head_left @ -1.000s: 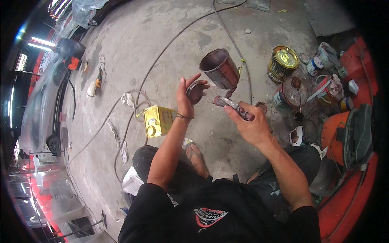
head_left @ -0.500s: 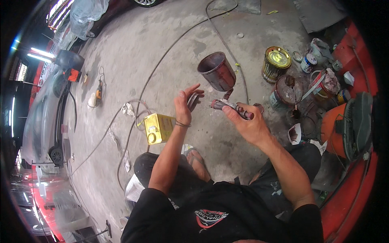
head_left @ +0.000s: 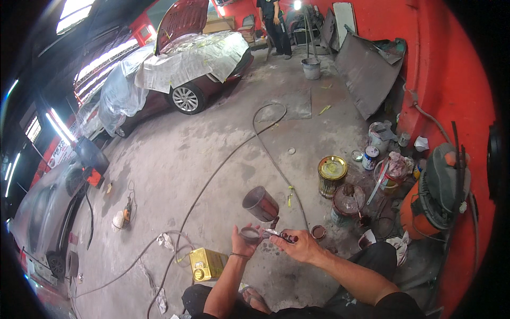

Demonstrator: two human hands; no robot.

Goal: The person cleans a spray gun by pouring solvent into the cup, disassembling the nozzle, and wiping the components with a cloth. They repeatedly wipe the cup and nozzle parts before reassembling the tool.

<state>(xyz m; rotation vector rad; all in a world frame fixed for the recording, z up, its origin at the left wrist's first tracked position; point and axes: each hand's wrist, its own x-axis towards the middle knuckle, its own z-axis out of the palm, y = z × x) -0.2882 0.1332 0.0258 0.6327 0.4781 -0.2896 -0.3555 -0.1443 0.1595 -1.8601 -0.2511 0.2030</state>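
Note:
My right hand (head_left: 304,246) is closed around the handle of a paint spray gun (head_left: 281,235), smeared with dark paint. The gun's dark red cup (head_left: 264,206) sits above it, tilted to the left, with its open mouth showing. My left hand (head_left: 240,249) holds a small round lid (head_left: 249,234) between its fingers, just left of the gun and below the cup. Fingers partly cover both the lid and the gun. A yellow rectangular can (head_left: 211,263) stands on the floor near my left forearm.
At right are a tin with a yellow lid (head_left: 333,168), a paint-stained bucket (head_left: 345,212) and an orange vacuum-like machine (head_left: 417,210). A hose (head_left: 215,165) loops over the floor. Beyond stand a partly covered car (head_left: 188,100), a leaning dark panel (head_left: 366,80) and a person (head_left: 273,26).
The view has tilted up, bringing in the far car, person and red wall. My hands have come closer together, and the lid now sits beside the gun with its round face showing.

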